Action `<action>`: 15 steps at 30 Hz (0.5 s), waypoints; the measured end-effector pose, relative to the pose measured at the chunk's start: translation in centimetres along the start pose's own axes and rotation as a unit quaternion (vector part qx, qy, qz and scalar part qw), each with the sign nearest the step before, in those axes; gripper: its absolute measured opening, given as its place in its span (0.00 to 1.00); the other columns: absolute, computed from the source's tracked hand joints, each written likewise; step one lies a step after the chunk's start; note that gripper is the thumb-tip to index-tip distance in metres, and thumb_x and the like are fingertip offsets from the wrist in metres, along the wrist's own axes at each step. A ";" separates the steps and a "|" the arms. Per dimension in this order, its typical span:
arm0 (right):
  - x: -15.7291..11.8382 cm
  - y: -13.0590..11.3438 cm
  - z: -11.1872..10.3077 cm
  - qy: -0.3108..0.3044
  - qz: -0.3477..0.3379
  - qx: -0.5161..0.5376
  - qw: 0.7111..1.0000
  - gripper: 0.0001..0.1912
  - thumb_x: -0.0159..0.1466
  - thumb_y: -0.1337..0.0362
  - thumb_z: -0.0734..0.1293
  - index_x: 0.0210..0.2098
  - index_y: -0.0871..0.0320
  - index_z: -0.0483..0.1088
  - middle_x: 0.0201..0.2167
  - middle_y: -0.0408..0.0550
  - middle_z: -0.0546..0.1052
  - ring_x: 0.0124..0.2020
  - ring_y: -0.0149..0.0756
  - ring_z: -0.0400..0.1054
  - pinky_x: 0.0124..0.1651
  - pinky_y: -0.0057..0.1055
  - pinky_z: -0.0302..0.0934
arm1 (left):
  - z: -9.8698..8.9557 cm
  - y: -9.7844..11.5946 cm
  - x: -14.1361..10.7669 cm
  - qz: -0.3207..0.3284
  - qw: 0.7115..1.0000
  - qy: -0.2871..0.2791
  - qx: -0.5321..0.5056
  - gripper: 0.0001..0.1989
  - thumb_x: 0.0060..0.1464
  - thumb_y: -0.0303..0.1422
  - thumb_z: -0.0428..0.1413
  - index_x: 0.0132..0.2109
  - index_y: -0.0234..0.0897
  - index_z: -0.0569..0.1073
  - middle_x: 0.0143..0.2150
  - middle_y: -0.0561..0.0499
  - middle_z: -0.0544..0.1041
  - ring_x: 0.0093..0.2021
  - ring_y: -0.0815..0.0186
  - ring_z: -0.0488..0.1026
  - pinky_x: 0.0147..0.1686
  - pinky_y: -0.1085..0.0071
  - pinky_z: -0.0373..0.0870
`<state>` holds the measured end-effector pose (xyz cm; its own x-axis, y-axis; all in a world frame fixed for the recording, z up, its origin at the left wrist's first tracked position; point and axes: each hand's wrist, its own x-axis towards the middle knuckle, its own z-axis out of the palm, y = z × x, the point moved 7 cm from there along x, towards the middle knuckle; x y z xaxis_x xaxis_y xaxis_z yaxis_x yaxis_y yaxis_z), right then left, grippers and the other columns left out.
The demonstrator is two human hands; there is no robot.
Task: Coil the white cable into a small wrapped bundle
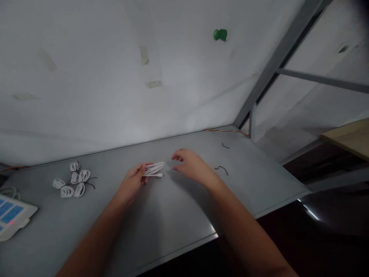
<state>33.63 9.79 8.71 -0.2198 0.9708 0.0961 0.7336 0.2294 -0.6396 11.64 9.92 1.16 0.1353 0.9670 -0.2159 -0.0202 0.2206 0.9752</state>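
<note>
A white cable [155, 168], folded into loops with a plug at one end, is gripped in my left hand [135, 177] over the middle of the grey table. My right hand [186, 163] is a little to the right of the loops, apart from them, its thumb and fingers parted with nothing between them. To its right, a short black twist tie [221, 168] lies bent on the table, and another twist tie [225, 146] lies farther back. On the left are several white cable bundles [80, 184], bound with black ties.
A power strip [20, 215] with blue panels and a red light sits at the left edge of the table [184, 223]. The wall [109, 96] rises behind, with a metal frame [266, 69] at right. An orange wire [225, 130] runs along the back edge.
</note>
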 end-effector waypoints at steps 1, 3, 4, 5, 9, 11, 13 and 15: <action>-0.8 1.6 -1.8 0.005 0.051 -0.037 0.998 0.10 0.59 0.69 0.76 0.41 0.56 0.76 0.38 0.47 0.78 0.39 0.36 0.70 0.42 0.30 0.59 | -0.2 0.0 0.1 0.002 1.000 0.007 0.005 0.29 0.49 0.55 0.64 0.47 0.33 0.81 0.26 0.54 0.69 0.26 0.70 0.61 0.27 0.72 0.54; -3.1 5.7 -5.7 0.022 0.187 -0.124 0.974 0.07 0.60 0.67 0.75 0.37 0.55 0.75 0.35 0.46 0.78 0.36 0.36 0.71 0.39 0.30 0.58 | -0.5 0.0 0.2 0.008 1.000 0.013 0.008 0.29 0.49 0.55 0.64 0.47 0.34 0.82 0.26 0.54 0.70 0.26 0.69 0.61 0.27 0.72 0.55; -4.3 7.5 -7.4 0.031 0.224 -0.147 0.963 0.06 0.59 0.68 0.75 0.35 0.56 0.75 0.33 0.48 0.78 0.35 0.38 0.71 0.37 0.31 0.57 | -0.5 -0.1 0.3 0.009 1.000 0.013 0.006 0.29 0.49 0.54 0.64 0.47 0.33 0.82 0.26 0.54 0.70 0.26 0.69 0.61 0.28 0.71 0.56; -5.4 9.2 -8.8 0.040 0.260 -0.165 0.951 0.07 0.57 0.69 0.75 0.30 0.56 0.74 0.30 0.49 0.77 0.34 0.40 0.71 0.36 0.32 0.56 | -0.6 -0.1 0.3 0.008 1.000 0.013 0.002 0.29 0.49 0.53 0.65 0.47 0.33 0.82 0.27 0.53 0.70 0.26 0.69 0.61 0.28 0.71 0.57; -8.1 14.6 -9.9 0.035 0.335 -0.102 0.936 0.18 0.45 0.76 0.78 0.15 0.55 0.67 0.16 0.43 0.69 0.25 0.39 0.67 0.32 0.32 0.53 | -0.6 -0.4 0.4 -0.007 1.000 0.022 -0.019 0.26 0.47 0.49 0.66 0.46 0.34 0.83 0.31 0.51 0.74 0.28 0.69 0.63 0.30 0.72 0.61; -7.9 15.5 -8.8 0.042 0.317 -0.051 0.946 0.19 0.45 0.80 0.75 0.11 0.55 0.66 0.11 0.40 0.65 0.19 0.34 0.63 0.29 0.32 0.51 | -0.5 -0.4 0.4 -0.007 0.999 0.022 -0.027 0.24 0.47 0.47 0.66 0.46 0.34 0.83 0.35 0.50 0.76 0.29 0.70 0.64 0.30 0.73 0.63; -7.0 15.1 -7.3 0.070 0.270 0.004 0.960 0.21 0.44 0.84 0.73 0.08 0.56 0.64 0.07 0.39 0.62 0.14 0.30 0.58 0.27 0.33 0.48 | -0.5 -0.3 0.3 -0.004 0.999 0.024 -0.039 0.24 0.48 0.46 0.67 0.47 0.33 0.83 0.37 0.48 0.77 0.30 0.70 0.65 0.30 0.73 0.62; -5.4 13.6 -6.0 0.131 0.197 0.087 0.968 0.22 0.42 0.86 0.71 0.07 0.57 0.63 0.06 0.39 0.61 0.12 0.28 0.54 0.25 0.32 0.46 | -0.6 -0.1 0.2 -0.001 0.998 0.029 -0.058 0.24 0.49 0.45 0.67 0.48 0.32 0.83 0.39 0.47 0.78 0.30 0.71 0.65 0.30 0.73 0.62</action>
<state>48.69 8.14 4.06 0.2421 0.9702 -0.0049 0.6030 -0.1544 -0.7826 11.11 10.14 0.94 0.0779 0.9718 -0.2227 -0.1341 0.2315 0.9635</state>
